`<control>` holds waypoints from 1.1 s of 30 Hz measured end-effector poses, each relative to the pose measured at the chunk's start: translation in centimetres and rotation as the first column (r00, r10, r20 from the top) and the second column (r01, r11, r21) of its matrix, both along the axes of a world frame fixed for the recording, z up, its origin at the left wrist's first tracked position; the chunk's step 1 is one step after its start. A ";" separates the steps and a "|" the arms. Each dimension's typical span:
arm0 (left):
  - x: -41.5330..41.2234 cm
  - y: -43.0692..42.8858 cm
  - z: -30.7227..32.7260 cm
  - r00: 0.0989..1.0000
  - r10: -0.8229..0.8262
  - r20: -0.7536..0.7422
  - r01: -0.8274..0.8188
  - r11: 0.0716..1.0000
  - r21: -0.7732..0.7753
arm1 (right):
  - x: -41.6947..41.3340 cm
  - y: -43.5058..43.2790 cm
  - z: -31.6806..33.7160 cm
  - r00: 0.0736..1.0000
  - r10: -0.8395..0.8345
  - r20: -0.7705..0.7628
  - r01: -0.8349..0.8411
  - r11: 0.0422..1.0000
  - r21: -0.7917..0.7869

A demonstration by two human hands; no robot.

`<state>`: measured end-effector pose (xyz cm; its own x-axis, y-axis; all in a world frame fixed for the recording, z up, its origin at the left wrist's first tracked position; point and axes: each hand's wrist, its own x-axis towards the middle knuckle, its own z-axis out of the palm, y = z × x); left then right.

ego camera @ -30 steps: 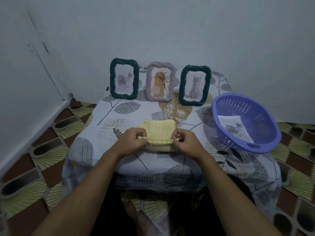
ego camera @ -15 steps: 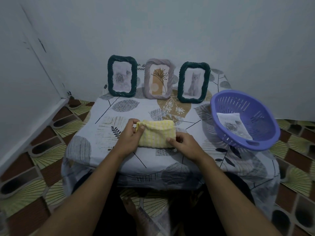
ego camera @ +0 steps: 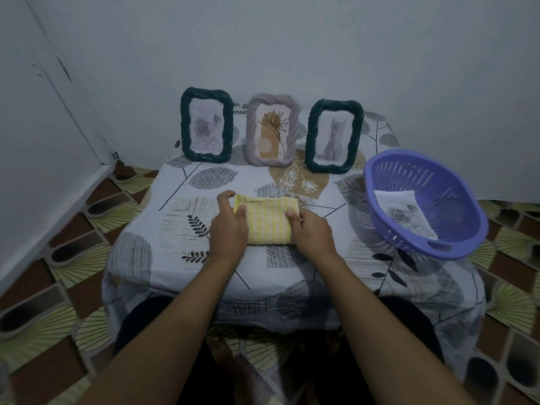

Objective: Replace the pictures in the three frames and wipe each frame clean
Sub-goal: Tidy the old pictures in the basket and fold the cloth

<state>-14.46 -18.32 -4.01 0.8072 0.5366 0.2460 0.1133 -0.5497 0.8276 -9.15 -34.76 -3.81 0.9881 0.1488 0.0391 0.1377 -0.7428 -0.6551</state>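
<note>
At centre of the frame, the left hand [ego camera: 228, 228] and right hand [ego camera: 312, 232] each pinch one end of the folded yellow cloth [ego camera: 267, 223], which lies on the table [ego camera: 175, 238]. Further back, in the upper middle, three frames [ego camera: 273, 99] stand upright. At right, a purple basket [ego camera: 461, 206] holds a picture [ego camera: 406, 213].

A table [ego camera: 181, 258] fills the middle of the picture, with a wall [ego camera: 292, 39] behind it and floor [ego camera: 58, 287] on either side. Three frames stand in a row along the table's far edge, just above centre: the left frame [ego camera: 207, 125], the middle frame [ego camera: 273, 130] to its right, then the right frame [ego camera: 334, 135]. A basket [ego camera: 455, 200] sits on the table's right side, at centre right, with a paper [ego camera: 404, 213] lying in it. A cloth [ego camera: 267, 222] lies on the table at centre, in front of the middle frame. The left hand [ego camera: 229, 226] holds its left end and the right hand [ego camera: 312, 232] its right end.
</note>
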 end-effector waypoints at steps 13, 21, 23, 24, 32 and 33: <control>0.8 1.7 -0.6 0.994 0.090 0.060 -0.102 0.963 0.247 | -0.3 -0.2 0.1 0.974 -0.146 0.173 0.135 0.988 0.070; 2.2 1.4 -0.4 0.847 -0.229 -0.480 0.487 0.696 0.527 | 0.1 1.3 -0.5 0.972 0.232 0.019 -0.213 0.920 -0.329; 2.3 1.4 -0.9 0.804 -0.230 -0.548 0.544 0.655 0.524 | -0.1 1.4 -0.8 0.976 0.212 -0.048 -0.214 0.900 -0.379; 2.3 1.5 -1.1 0.796 -0.226 -0.561 0.552 0.652 0.520 | -0.1 1.4 -0.8 0.979 0.197 -0.060 -0.204 0.894 -0.398; 2.1 1.8 -1.7 0.826 -0.133 -0.548 0.460 0.722 0.517 | -0.4 1.4 -1.2 0.992 -0.042 -0.123 -0.013 0.911 -0.411; 2.0 1.7 -1.7 0.827 -0.132 -0.547 0.454 0.730 0.511 | -0.5 1.5 -1.3 0.994 -0.064 -0.087 0.024 0.915 -0.402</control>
<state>-12.42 -16.64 -5.66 0.9928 0.1198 -0.0037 0.1180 -0.9714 0.2062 -9.64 -33.25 -5.13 0.9900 0.0888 -0.1097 0.0508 -0.9493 -0.3103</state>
